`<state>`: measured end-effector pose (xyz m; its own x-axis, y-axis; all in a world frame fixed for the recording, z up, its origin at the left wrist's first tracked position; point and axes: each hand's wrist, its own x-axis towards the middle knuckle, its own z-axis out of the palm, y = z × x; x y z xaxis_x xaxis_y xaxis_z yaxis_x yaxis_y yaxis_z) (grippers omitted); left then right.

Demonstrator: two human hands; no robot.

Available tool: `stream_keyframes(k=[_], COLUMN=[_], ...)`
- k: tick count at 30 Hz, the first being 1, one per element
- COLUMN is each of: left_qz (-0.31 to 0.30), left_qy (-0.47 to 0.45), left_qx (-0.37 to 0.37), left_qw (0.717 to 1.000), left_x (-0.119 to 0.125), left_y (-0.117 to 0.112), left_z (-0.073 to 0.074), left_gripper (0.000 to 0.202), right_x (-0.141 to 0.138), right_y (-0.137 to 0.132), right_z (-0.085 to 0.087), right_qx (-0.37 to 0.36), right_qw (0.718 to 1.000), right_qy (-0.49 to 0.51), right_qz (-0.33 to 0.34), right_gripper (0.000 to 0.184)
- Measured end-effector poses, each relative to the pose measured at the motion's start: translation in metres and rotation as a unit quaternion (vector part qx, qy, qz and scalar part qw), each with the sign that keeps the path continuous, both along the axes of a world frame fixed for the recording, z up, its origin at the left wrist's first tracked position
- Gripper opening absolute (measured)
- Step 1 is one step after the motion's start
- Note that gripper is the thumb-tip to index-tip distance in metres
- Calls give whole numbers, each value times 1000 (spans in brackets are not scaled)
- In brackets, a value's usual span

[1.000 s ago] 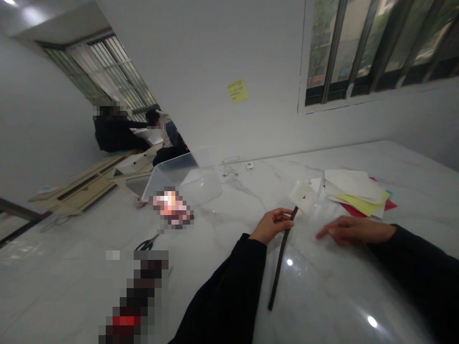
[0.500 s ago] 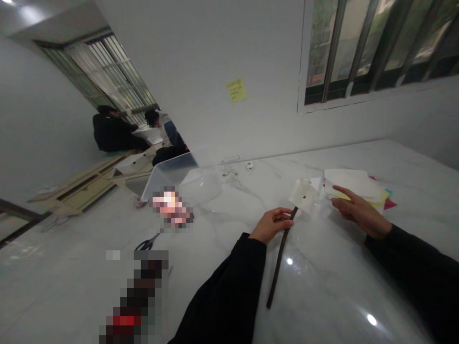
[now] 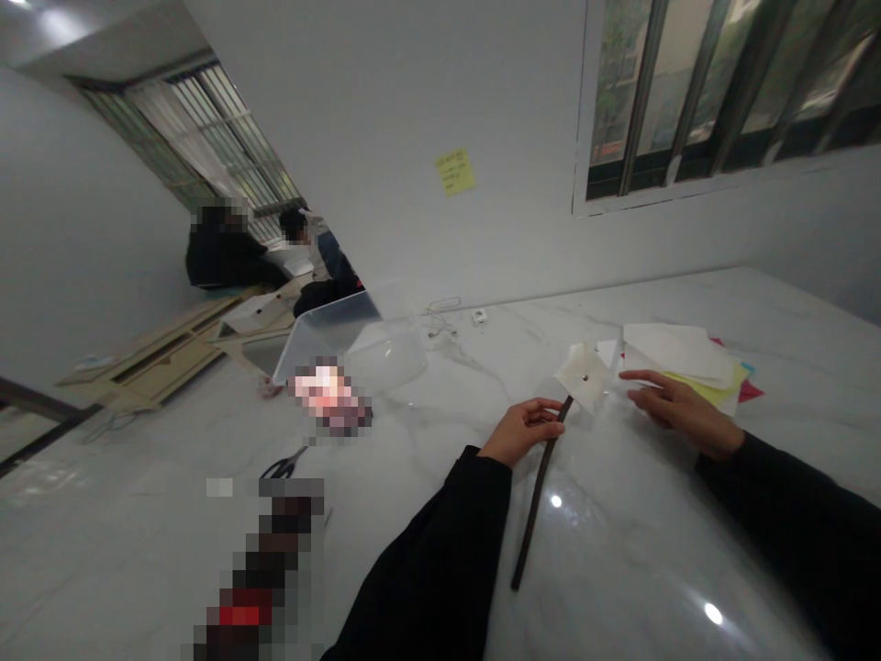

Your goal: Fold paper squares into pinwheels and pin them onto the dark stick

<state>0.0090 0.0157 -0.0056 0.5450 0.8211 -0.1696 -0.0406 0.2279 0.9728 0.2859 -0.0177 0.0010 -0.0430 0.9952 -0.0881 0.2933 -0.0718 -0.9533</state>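
My left hand (image 3: 521,431) is closed round the upper part of a long dark stick (image 3: 535,505). The stick slants down over the white marble table (image 3: 619,569). A white folded paper pinwheel (image 3: 584,375) with a small dark pin at its centre sits on the stick's top end. My right hand (image 3: 671,404) hovers just right of the pinwheel with its fingers stretched toward the paper blades, holding nothing. Both arms are in black sleeves.
A stack of white, yellow and red paper sheets (image 3: 688,363) lies behind my right hand. A clear plastic box (image 3: 358,340) stands at the centre left, black scissors (image 3: 284,466) lie nearer, and two people (image 3: 227,252) sit far off at the back left.
My right hand rose from the table surface toward the paper stack, then came back left to the pinwheel's right edge. My left hand and the stick stayed put.
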Motion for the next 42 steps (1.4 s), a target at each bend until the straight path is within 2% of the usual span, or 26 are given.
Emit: stream_keyframes(k=[2, 6, 10, 14, 18, 23, 24, 26, 28, 29, 30, 31, 35, 39, 42], left_qz=[-5, -27, -31, -23, -23, -18, -13, -1, 6, 8, 9, 10, 11, 4, 7], left_qy=[2, 6, 7, 5, 5, 6, 5, 4, 5, 7, 8, 8, 3, 4, 6], left_qx=[-1, 0, 3, 1, 1, 0, 0, 2, 3, 4, 5, 5, 9, 5, 1], left_qw=[1000, 1000, 999, 1000, 1000, 1000, 1000, 1000, 1000, 1000, 1000, 1000, 1000, 1000, 1000], left_x=[0, 1, 1, 1, 1, 1, 1, 1, 1, 1, 1, 1, 1, 1, 1], left_y=[-1, -2, -2, -2, -2, -2, -1, -1, 0, 0, 0, 0, 0, 1, 1], left_z=[2, 5, 5, 4, 4, 4, 3, 2, 2, 1, 1, 0, -1, -1, 0], left_gripper=[46, 48, 48, 49, 49, 48, 48, 48, 49, 49, 49, 49, 49, 48, 48], right_x=[2, -2, -7, -6, -7, -7, -6, -4, -5, -6, -8, -9, -7, 0, -1], right_y=[0, -1, -2, 0, -1, -4, -5, -8, -12, -14, -15, -15, -9, -3, -4], right_z=[4, 9, 3, -5, -3, 5, 7, 12, 15, 16, 17, 16, 9, 6, 7], right_qx=[18, 6, -5, -7, -8, -2, -9, -57, -115, -129, -128, -118, -86, -66, -43], right_qw=[999, 999, 999, 998, 998, 1000, 1000, 986, 939, 919, 913, 919, 964, 983, 994], right_qy=[27, 38, 13, -18, -18, 9, 2, -22, -39, -40, -37, -36, -57, -67, -21], right_qz=[-32, 0, 45, 53, 67, -1, 22, 156, 322, 371, 386, 375, 244, 160, 100], right_gripper=[72, 86, 83, 75, 73, 90, 85, 64, 47, 45, 45, 46, 51, 51, 55])
